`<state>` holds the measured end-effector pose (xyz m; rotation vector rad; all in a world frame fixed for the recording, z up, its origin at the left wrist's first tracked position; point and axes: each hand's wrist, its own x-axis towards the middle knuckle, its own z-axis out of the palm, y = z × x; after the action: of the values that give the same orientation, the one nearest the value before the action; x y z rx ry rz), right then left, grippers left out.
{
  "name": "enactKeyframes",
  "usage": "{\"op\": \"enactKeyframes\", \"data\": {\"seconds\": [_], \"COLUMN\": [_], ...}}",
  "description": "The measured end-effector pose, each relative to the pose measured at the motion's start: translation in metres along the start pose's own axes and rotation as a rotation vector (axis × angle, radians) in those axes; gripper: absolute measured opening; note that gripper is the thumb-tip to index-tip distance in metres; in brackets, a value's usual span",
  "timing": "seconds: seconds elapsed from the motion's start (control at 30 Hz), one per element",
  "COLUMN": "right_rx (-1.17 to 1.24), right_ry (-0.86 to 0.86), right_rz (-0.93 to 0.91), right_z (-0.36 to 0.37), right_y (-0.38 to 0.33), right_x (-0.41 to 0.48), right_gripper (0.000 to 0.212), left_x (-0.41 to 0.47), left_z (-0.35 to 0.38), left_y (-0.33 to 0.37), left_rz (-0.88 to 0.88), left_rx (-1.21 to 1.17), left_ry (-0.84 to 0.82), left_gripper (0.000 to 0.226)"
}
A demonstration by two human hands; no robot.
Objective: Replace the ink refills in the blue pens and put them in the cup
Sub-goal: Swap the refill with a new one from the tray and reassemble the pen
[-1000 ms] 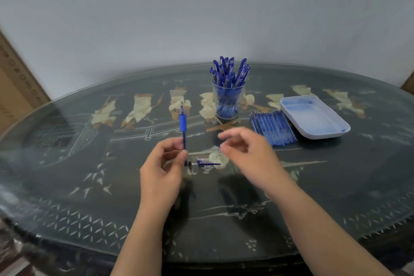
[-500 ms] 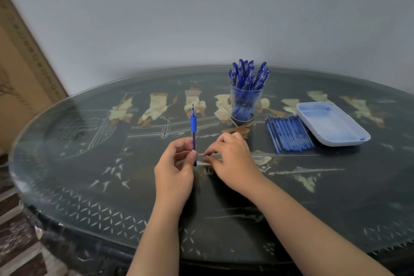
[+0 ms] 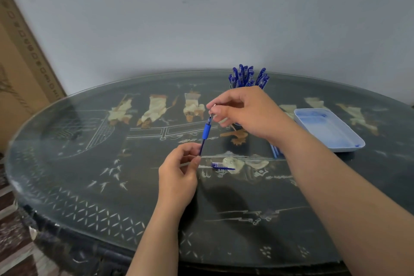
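Risk, as I judge it: the thin refill tip could bend or slip from the pinch if pulled off-axis, and the loose cap [image 3: 220, 166] on the table [image 3: 67, 163], just right of the left hand [image 3: 177, 175], could be knocked away by a forearm. The cup of pens [image 3: 247, 77] sits directly behind the right hand [image 3: 248, 114], easy to tip when reaching.

Hands apart, joined only by the pen [image 3: 205, 134], which slants between them. Left hand clamps its lower barrel; right thumb and forefinger pinch the metal tip at the top. Tray [image 3: 349, 141] lies beyond the right wrist; spare refills [image 3: 276, 152] mostly hidden beneath it.
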<state>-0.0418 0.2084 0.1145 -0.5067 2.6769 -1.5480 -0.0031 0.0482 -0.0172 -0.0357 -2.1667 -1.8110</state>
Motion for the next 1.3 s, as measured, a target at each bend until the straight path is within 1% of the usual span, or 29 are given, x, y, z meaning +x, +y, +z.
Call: {"op": "enactKeyframes", "data": {"seconds": [0.07, 0.2, 0.33, 0.37, 0.43, 0.5, 0.53, 0.6, 0.63, 0.7, 0.73, 0.77, 0.83, 0.9, 0.97, 1.0, 1.03, 1.13, 1.23, 1.3], "right_rx": [-0.089, -0.174, -0.294, -0.272, -0.148, -0.032, -0.013, -0.029, -0.044, -0.097, -0.098, -0.074, 0.001, -0.002, -0.046, -0.048, -0.019, 0.093, 0.045, 0.017], "right_ry": [-0.018, -0.029, 0.083, 0.096, 0.079, 0.040, 0.033, 0.093, 0.141, 0.194, 0.187, 0.167, 0.129, 0.178, 0.258, 0.260, 0.235, 0.137, 0.201, 0.240], "right_rz": [-0.002, 0.024, 0.033, 0.044, 0.065, 0.063, 0.052, 0.040, 0.054, 0.092, 0.105, 0.113, 0.096, 0.073, 0.097, 0.111, 0.119, 0.109, 0.082, 0.115], "right_z": [0.002, 0.013, 0.020, 0.021, 0.021, 0.022, 0.023, 0.026, 0.028, 0.030, 0.030, 0.029, 0.028, 0.029, 0.032, 0.032, 0.033, 0.034, 0.037, 0.039], "right_y": [-0.002, 0.000, 0.001, 0.002, 0.004, 0.007, 0.008, 0.010, 0.010, 0.011, 0.011, 0.011, 0.011, 0.012, 0.013, 0.014, 0.013, 0.014, 0.016, 0.015], "right_x": [0.002, 0.003, 0.002, 0.001, -0.001, -0.002, -0.002, -0.002, -0.003, -0.002, -0.002, -0.002, -0.003, -0.004, -0.004, -0.004, -0.005, -0.006, -0.007, -0.007], "right_gripper": [0.015, 0.013, 0.037, 0.039, 0.038, 0.033, 0.029, 0.017, 0.016, 0.031, 0.035, 0.034, 0.024, 0.018, 0.032, 0.038, 0.040, 0.033, 0.019, 0.028], "left_x": [0.000, 0.001, 0.001, 0.001, 0.001, 0.001, 0.002, 0.002, 0.002, 0.002, 0.002, 0.002, 0.002, 0.002, 0.001, 0.001, 0.001, 0.001, 0.001, 0.001], "left_z": [0.000, 0.000, -0.001, -0.001, -0.001, -0.001, -0.001, -0.001, -0.001, -0.001, -0.001, -0.001, -0.001, 0.000, -0.001, -0.001, -0.001, 0.000, 0.000, 0.000], "left_y": [0.000, -0.002, -0.001, -0.001, -0.001, -0.002, -0.002, -0.002, -0.002, -0.002, -0.002, -0.002, -0.001, -0.001, -0.001, 0.000, 0.000, 0.000, 0.001, 0.001], "left_rz": [0.008, 0.006, 0.004, 0.001, -0.006, -0.007, -0.006, -0.007, -0.008, -0.013, -0.016, -0.018, -0.012, -0.003, -0.003, -0.006, -0.007, -0.002, 0.003, -0.001], "left_rx": [0.010, 0.023, 0.003, 0.002, 0.005, 0.009, 0.011, 0.010, 0.010, 0.008, 0.006, 0.003, 0.005, 0.014, 0.012, 0.008, 0.005, 0.007, 0.007, 0.007], "left_ry": [-0.007, -0.005, -0.004, -0.006, -0.009, -0.008, -0.007, -0.007, -0.009, -0.011, -0.011, -0.009, -0.008, -0.011, -0.015, -0.015, -0.013, -0.007, -0.008, -0.010], "left_gripper": [0.037, 0.038, 0.036, 0.035, 0.035, 0.035, 0.034, 0.034, 0.034, 0.034, 0.034, 0.034, 0.034, 0.035, 0.035, 0.035, 0.036, 0.037, 0.038, 0.037]}}
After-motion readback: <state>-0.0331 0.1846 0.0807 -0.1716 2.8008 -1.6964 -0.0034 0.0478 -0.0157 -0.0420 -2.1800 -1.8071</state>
